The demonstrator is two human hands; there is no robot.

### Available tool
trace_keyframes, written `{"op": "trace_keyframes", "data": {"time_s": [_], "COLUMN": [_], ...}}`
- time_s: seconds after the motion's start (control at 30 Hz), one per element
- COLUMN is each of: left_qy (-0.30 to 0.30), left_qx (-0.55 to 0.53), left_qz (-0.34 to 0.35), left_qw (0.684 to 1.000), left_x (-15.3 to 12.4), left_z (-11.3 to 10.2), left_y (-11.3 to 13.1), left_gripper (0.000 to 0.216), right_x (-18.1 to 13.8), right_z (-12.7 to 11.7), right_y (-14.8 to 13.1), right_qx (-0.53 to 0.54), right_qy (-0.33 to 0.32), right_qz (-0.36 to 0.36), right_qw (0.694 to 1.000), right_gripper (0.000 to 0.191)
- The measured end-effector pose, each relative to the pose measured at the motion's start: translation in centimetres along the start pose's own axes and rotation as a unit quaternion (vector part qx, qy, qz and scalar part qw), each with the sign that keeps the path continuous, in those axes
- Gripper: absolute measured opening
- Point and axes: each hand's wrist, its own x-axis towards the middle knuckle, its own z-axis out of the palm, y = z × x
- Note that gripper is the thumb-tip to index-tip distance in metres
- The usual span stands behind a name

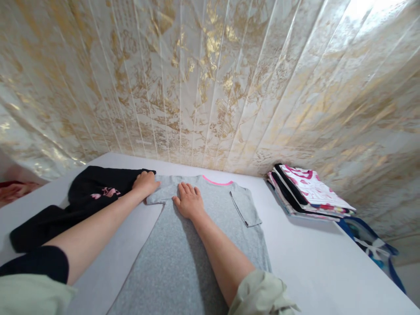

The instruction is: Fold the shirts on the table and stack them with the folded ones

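A grey T-shirt [164, 262] with pink neckline trim lies spread on the white table, its neck end away from me. Its right-hand sleeve is folded in over the body, while the left-hand sleeve points outward. At the end of that left-hand sleeve, my left hand [146, 183] has its fingers curled on the fabric edge; the fingertips are partly hidden. My right hand [189, 201] rests flat on the shirt's upper chest near the left shoulder, fingers stretched out. Beside my left hand and under my left forearm lies a black garment [88, 183] with a pink print, loosely bunched.
A stack of folded clothes [308, 192], a white and pink one on top, stands at the table's back right. Beyond the right edge is a blue-trimmed clear bag [370, 245]. A gold-patterned curtain [203, 87] hangs behind the white table [315, 267]. Reddish fabric [16, 192] shows at far left.
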Motion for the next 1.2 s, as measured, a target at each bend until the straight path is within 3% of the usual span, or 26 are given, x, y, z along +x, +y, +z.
{"op": "trace_keyframes", "data": {"time_s": [0.2, 0.43, 0.6, 0.8, 0.9, 1.03, 1.2], "left_qy": [-0.046, -0.033, 0.026, -0.076, -0.113, -0.100, -0.128], "left_qx": [0.012, -0.029, -0.146, -0.300, -0.357, -0.424, -0.483], "left_qz": [0.032, 0.044, 0.052, 0.103, 0.107, 0.067, 0.038], "left_qw": [0.998, 0.998, 0.988, 0.945, 0.921, 0.898, 0.865], "left_x": [1.7, 2.3, 0.1, -5.0, -6.6, -7.0, -7.1], "left_z": [-0.2, -1.2, -3.2, -4.1, -3.3, -2.3, -0.8], "left_y": [0.5, 0.8, 2.6, 7.9, 9.6, 9.6, 7.7], "left_gripper": [0.054, 0.028, 0.031, 0.046, 0.062, 0.052, 0.046], "right_x": [0.0, 0.0, -0.1, 0.3, 0.7, 1.1, 1.3], "right_z": [-0.1, -0.2, -0.2, -0.2, -0.2, -0.4, -1.4], "right_y": [0.0, 0.1, 0.0, 0.8, 1.8, 2.6, 2.8], "right_qx": [0.010, 0.024, 0.035, 0.129, 0.248, 0.348, 0.359], "right_qy": [0.005, 0.008, 0.016, 0.077, 0.131, 0.178, 0.139], "right_qz": [-0.002, -0.002, -0.002, 0.006, 0.047, 0.094, 0.156], "right_qw": [1.000, 1.000, 0.999, 0.989, 0.959, 0.916, 0.910], "right_gripper": [0.060, 0.059, 0.057, 0.036, 0.028, 0.038, 0.052]}}
